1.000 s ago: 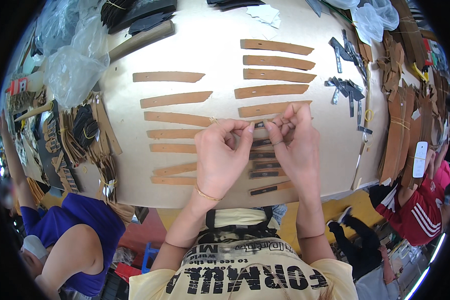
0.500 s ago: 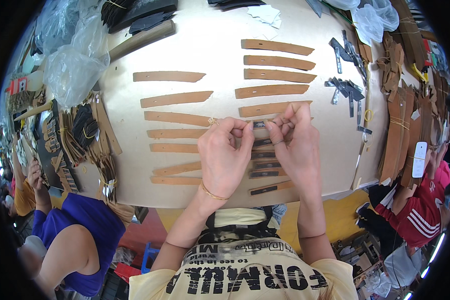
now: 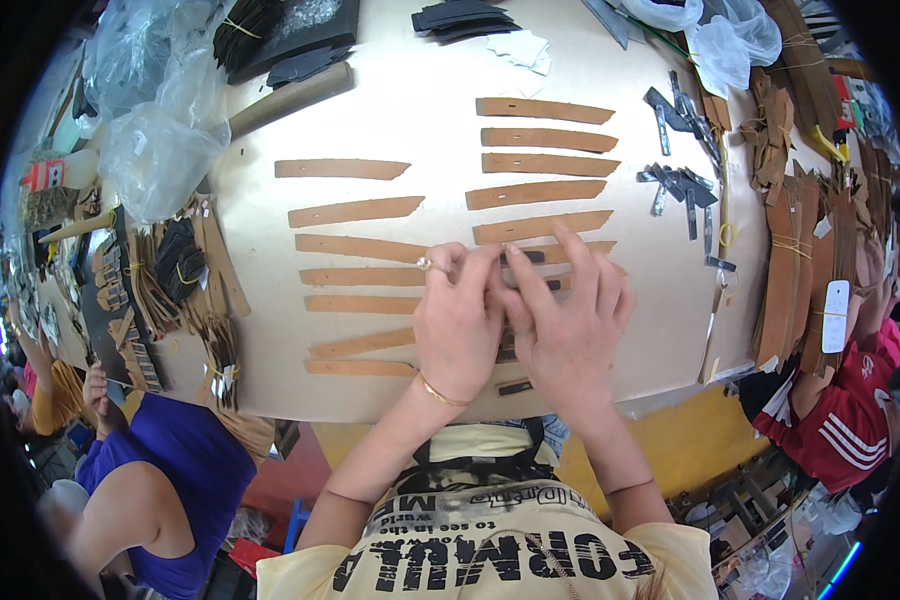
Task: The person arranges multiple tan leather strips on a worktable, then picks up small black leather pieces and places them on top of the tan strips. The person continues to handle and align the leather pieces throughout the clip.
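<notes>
My left hand [image 3: 458, 325] is over the middle of the table, its thumb and fingers drawn together by the left end of a brown leather strip. Whatever lies between those fingertips is hidden. Close beside it, my right hand [image 3: 575, 325] is palm down with its fingers apart, the index fingertip pressing at the same strip. A small black piece [image 3: 534, 257] lies on that strip, partly under the fingers. Below, more strips bearing black pieces are mostly covered by my hands; one black piece [image 3: 515, 387] shows near the table's front edge.
Brown strips [image 3: 355, 210] lie in a left column, with plain strips [image 3: 545, 110] at upper right. Black pieces [image 3: 675, 185] are scattered to the right. Leather bundles [image 3: 795, 250] line the right edge. A wooden handle [image 3: 290, 103] and plastic bags [image 3: 160, 150] are at far left. Co-workers sit on both sides.
My right hand has gone from a pinch to spread fingers laid over the strip. The black piece, held up between both hands before, now lies on the strip.
</notes>
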Available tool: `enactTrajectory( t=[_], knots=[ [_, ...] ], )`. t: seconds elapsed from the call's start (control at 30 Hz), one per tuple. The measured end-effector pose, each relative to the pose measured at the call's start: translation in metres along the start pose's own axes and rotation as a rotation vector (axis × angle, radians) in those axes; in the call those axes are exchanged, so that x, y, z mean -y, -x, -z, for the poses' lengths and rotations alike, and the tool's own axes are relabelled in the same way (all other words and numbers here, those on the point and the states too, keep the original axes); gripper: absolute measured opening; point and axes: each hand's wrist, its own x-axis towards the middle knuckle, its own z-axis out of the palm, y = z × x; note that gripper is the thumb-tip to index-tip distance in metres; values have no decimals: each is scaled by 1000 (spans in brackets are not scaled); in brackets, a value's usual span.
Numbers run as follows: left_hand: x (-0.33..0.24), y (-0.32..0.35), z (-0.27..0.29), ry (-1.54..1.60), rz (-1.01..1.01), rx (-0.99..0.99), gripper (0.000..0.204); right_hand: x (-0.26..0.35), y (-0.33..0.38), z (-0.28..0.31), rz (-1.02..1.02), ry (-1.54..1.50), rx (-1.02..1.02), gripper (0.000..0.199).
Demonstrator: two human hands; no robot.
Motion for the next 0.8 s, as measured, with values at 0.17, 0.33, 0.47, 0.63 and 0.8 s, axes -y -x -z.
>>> enactTrajectory(
  t=[0.17, 0.33, 0.47, 0.63, 0.8],
  knots=[
    [5, 10, 7, -277, -218, 52, 45, -6, 12, -5, 29, 113, 54, 42],
    [9, 12, 12, -347, -231, 102, 43, -18, 15, 1, -105, 62, 75, 44],
    [11, 6, 16, -147, -203, 142, 37, -42, 19, 8, -51, 1, 4, 38],
    [13, -1, 24, 108, -110, 109, 34, -118, 21, 28, -302, -37, -343, 34],
    [0, 2, 25, 71, -276, 29, 37, -155, 4, 16, -85, 129, -403, 38]
  ],
)
